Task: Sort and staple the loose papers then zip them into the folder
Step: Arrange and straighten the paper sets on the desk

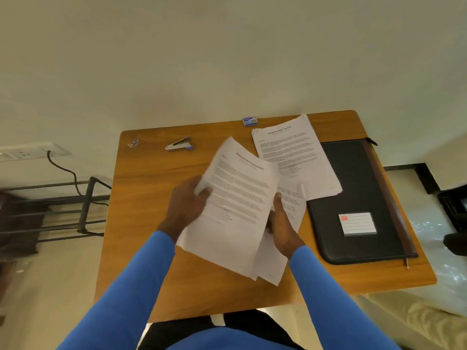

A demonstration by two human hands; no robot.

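Two hands hold loose papers point(237, 198) above the tabletop point(151, 236). The left hand point(185, 205) curls its fingers point(203, 191) round the top sheets' left edge, and the right hand point(280, 223) pinches the lower sheets' right side under its thumb. Farther right, a second stack point(293, 150) overlaps a black zip folder point(358, 178). Beyond lie a stapler point(178, 144) and a staple box point(249, 121).

One wide-angle camera, worn on the head, looks forward and steeply down from above the near edge of the square brown wooden table point(141, 223), close over it; the plain cream wall point(227, 59) rises beyond the table's far edge.
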